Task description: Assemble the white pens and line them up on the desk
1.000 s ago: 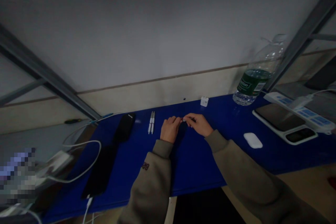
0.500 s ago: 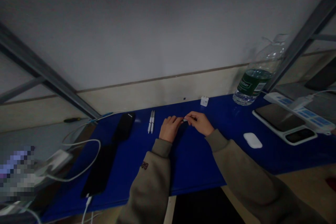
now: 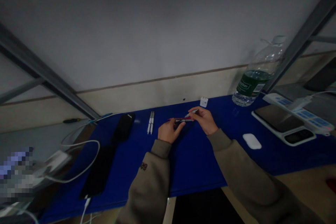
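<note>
Over the blue tabletop (image 3: pixel 195 157), my left hand (image 3: pixel 166 132) is closed with thumb and fingers around slim pens (image 3: pixel 187 119), one reddish and one grey, lying nearly level. How many it holds is hard to make out. Close beside it on the right, my right hand (image 3: pixel 204 119) pinches a small silver-grey pen-like piece (image 3: pixel 191 113) just above the ends of those pens. Its far end is hidden by the fingers. Left of my left hand, two white-and-grey pens (image 3: pixel 151 122) lie side by side on the table.
A white charger plug (image 3: pixel 204 102) stands near the wall. Toward the right are a large water bottle (image 3: pixel 250 87), a white earbud case (image 3: pixel 252 141), a pale device with a dark screen (image 3: pixel 282 119) and a power strip (image 3: pixel 315 117). Dark phones (image 3: pixel 124 127) and white cables (image 3: pixel 96 159) occupy the left.
My hands have moved slightly apart. My left thumb has opened outward, exposing the red and grey pens. The silver-grey piece in my right hand now shows more and sits higher.
</note>
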The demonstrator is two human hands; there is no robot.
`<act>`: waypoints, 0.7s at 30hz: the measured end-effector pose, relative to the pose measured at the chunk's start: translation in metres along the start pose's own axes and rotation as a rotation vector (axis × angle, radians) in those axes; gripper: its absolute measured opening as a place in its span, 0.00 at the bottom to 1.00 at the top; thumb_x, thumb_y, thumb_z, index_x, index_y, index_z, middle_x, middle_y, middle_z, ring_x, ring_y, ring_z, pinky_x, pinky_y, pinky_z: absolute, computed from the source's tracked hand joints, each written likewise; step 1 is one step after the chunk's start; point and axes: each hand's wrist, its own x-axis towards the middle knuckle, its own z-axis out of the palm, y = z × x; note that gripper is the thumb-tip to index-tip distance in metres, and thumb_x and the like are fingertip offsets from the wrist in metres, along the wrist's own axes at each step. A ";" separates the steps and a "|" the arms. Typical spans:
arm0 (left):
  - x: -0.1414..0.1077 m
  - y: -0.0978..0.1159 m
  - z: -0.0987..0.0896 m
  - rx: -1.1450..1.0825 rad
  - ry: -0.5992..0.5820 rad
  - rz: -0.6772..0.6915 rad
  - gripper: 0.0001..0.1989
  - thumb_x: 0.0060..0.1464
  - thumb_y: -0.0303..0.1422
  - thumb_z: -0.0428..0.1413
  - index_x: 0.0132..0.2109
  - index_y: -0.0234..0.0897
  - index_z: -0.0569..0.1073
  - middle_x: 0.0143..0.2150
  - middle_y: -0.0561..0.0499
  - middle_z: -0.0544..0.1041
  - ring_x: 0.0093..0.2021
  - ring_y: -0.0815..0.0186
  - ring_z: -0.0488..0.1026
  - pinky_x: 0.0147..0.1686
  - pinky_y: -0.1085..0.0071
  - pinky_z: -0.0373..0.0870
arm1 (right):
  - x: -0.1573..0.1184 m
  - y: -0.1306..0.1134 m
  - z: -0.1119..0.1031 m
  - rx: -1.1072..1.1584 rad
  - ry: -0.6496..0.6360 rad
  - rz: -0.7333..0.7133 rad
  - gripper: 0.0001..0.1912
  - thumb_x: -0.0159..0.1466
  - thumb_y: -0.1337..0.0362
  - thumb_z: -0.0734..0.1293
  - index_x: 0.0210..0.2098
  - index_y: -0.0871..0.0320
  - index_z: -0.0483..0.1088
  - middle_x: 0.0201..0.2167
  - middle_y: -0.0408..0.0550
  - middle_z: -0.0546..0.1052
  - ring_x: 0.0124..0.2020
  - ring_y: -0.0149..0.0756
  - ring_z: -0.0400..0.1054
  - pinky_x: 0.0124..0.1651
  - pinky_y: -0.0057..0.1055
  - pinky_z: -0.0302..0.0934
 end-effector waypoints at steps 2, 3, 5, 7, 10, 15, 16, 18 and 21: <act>0.000 0.001 0.000 -0.013 0.028 -0.043 0.27 0.56 0.56 0.43 0.44 0.40 0.72 0.30 0.50 0.76 0.32 0.63 0.73 0.26 0.73 0.55 | 0.000 -0.001 0.001 0.068 0.028 0.014 0.11 0.55 0.60 0.71 0.36 0.58 0.73 0.24 0.42 0.72 0.25 0.28 0.63 0.31 0.29 0.58; 0.000 0.001 0.000 -0.022 0.046 -0.061 0.27 0.56 0.56 0.43 0.43 0.39 0.73 0.29 0.49 0.75 0.31 0.63 0.73 0.26 0.73 0.54 | 0.000 -0.001 0.001 0.093 0.035 0.022 0.11 0.55 0.59 0.71 0.36 0.58 0.72 0.24 0.42 0.71 0.25 0.29 0.63 0.31 0.29 0.58; 0.001 0.001 0.001 -0.040 0.083 -0.094 0.27 0.56 0.55 0.43 0.38 0.38 0.74 0.26 0.49 0.74 0.29 0.64 0.71 0.25 0.72 0.51 | 0.000 -0.001 0.001 0.117 0.038 0.031 0.12 0.56 0.59 0.69 0.37 0.58 0.72 0.23 0.42 0.71 0.25 0.30 0.63 0.31 0.30 0.59; 0.002 -0.001 0.001 -0.058 0.123 -0.115 0.27 0.57 0.54 0.42 0.35 0.37 0.75 0.23 0.50 0.72 0.26 0.65 0.70 0.25 0.72 0.49 | 0.002 0.001 -0.003 0.077 0.045 0.018 0.12 0.58 0.58 0.68 0.39 0.57 0.71 0.25 0.43 0.71 0.26 0.30 0.64 0.32 0.31 0.59; 0.003 -0.003 0.003 -0.085 0.171 -0.131 0.28 0.60 0.52 0.40 0.34 0.37 0.75 0.23 0.49 0.72 0.25 0.66 0.69 0.25 0.72 0.48 | 0.006 0.010 -0.014 -0.208 0.101 -0.044 0.12 0.59 0.58 0.66 0.40 0.57 0.72 0.32 0.47 0.75 0.30 0.34 0.66 0.36 0.34 0.60; 0.004 -0.004 0.006 -0.055 0.164 -0.142 0.28 0.60 0.52 0.39 0.35 0.38 0.75 0.24 0.48 0.73 0.26 0.65 0.69 0.26 0.71 0.46 | 0.009 0.031 -0.035 -0.866 0.223 -0.103 0.11 0.57 0.69 0.63 0.39 0.59 0.73 0.36 0.52 0.75 0.39 0.42 0.67 0.46 0.41 0.58; 0.004 -0.004 0.007 -0.038 0.157 -0.143 0.28 0.60 0.52 0.39 0.35 0.38 0.75 0.24 0.48 0.73 0.26 0.65 0.69 0.26 0.71 0.46 | 0.008 0.032 -0.036 -0.936 0.245 -0.111 0.13 0.57 0.70 0.63 0.41 0.59 0.72 0.38 0.54 0.75 0.40 0.43 0.67 0.47 0.42 0.58; 0.004 -0.004 0.008 -0.001 0.144 -0.145 0.28 0.60 0.53 0.38 0.35 0.38 0.74 0.25 0.48 0.74 0.27 0.64 0.69 0.25 0.71 0.47 | 0.007 0.029 -0.037 -1.027 0.327 -0.155 0.18 0.56 0.70 0.63 0.47 0.59 0.70 0.45 0.56 0.72 0.45 0.46 0.65 0.48 0.45 0.57; 0.004 -0.005 0.007 0.035 0.114 -0.152 0.28 0.60 0.52 0.37 0.36 0.38 0.73 0.26 0.47 0.75 0.27 0.64 0.70 0.25 0.71 0.47 | 0.005 0.017 -0.033 -1.064 0.489 -0.258 0.25 0.58 0.69 0.63 0.55 0.56 0.64 0.54 0.58 0.64 0.53 0.50 0.58 0.51 0.47 0.54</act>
